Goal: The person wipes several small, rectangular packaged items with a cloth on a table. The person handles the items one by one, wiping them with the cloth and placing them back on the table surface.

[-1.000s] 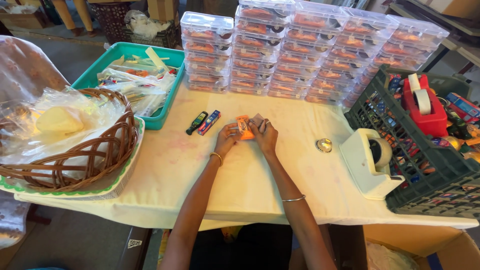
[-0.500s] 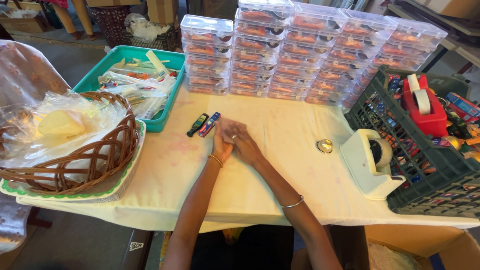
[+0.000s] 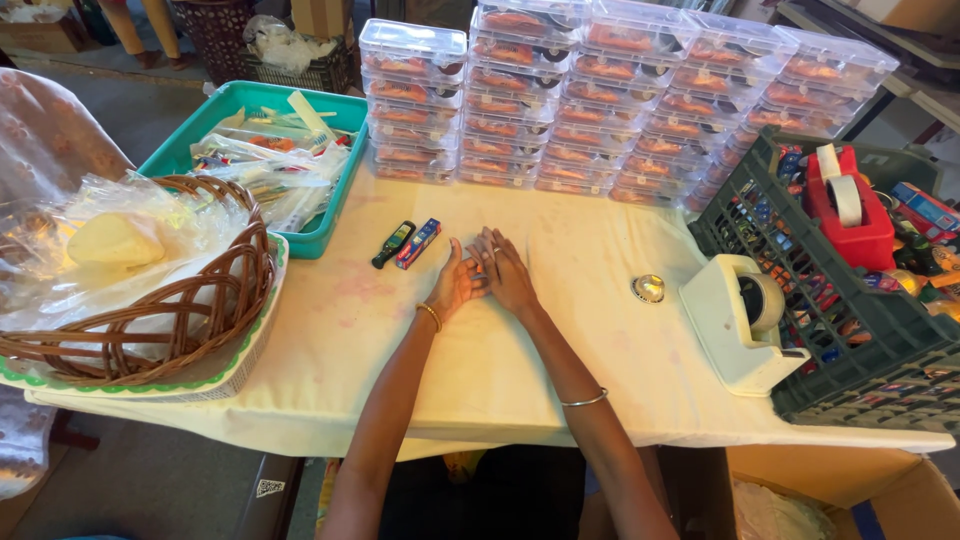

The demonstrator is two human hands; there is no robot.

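Observation:
My left hand [image 3: 452,287] and my right hand [image 3: 507,270] rest together on the cream tablecloth [image 3: 330,330] near the table's middle. The right hand lies flat with its fingers spread over the left hand's fingertips. The left palm is turned toward it. Whatever sits between the palms is hidden. Just left of the hands lie a small dark green bottle [image 3: 393,244] and a small blue and red box [image 3: 418,243], neither of them touched. Each wrist carries a thin bangle.
Stacks of clear lidded boxes [image 3: 600,90] line the far edge. A teal tray [image 3: 250,95] of packets and a wicker basket [image 3: 150,330] with plastic bags stand left. Right are a small round silver piece [image 3: 648,289], a white tape dispenser [image 3: 740,320], and a dark green crate [image 3: 800,300] holding a red dispenser [image 3: 850,205].
A second ago my fingertips held a small orange piece in plain sight. The hands have since closed over one another and the orange piece no longer shows.

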